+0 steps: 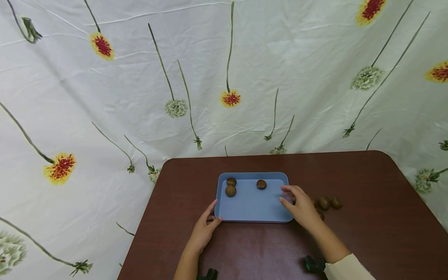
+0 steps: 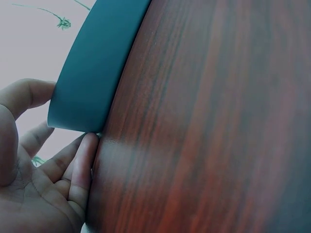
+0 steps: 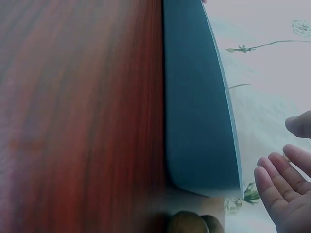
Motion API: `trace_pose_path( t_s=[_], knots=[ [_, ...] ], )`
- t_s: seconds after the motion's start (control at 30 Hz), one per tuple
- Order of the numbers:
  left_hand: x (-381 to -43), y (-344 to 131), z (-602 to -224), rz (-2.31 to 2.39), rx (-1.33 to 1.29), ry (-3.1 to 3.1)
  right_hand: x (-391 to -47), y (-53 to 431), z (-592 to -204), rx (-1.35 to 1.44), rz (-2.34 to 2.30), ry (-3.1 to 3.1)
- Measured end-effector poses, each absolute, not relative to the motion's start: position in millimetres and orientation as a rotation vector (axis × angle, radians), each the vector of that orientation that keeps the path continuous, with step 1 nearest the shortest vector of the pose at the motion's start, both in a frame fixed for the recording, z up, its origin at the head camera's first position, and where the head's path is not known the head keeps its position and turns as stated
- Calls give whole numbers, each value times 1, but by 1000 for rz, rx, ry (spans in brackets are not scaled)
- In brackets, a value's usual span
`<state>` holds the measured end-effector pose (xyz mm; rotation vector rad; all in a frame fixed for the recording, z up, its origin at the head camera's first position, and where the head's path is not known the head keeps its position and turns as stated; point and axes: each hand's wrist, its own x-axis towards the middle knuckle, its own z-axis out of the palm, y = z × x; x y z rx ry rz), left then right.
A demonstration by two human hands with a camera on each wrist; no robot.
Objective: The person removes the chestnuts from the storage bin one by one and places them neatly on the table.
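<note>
Between the two hands, a shallow blue tray sat on the dark wooden bench. The left hand grasped its near corner on that side, thumb and fingers set around the edge. The right hand hung over the opposite end, fingers loosely bent and holding nothing. Inside the tray, a pair of round brown balls rested close together, beyond the left hand's fingertips; a single brown ball lay farther toward the right hand. Just outside the right hand, more balls were clustered on the bench, some partly hidden behind it. Beyond both hands hung a flower-printed cloth.
</note>
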<state>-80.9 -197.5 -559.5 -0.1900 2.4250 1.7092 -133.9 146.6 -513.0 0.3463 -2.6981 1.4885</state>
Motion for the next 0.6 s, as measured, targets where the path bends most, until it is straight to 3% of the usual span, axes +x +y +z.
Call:
trace_pose_path(
  t_s=[0.6],
  knots=[
    [-81,-196,-557,1715,-188,2423,-175,114,-526,356,1411,-2798]
  ],
)
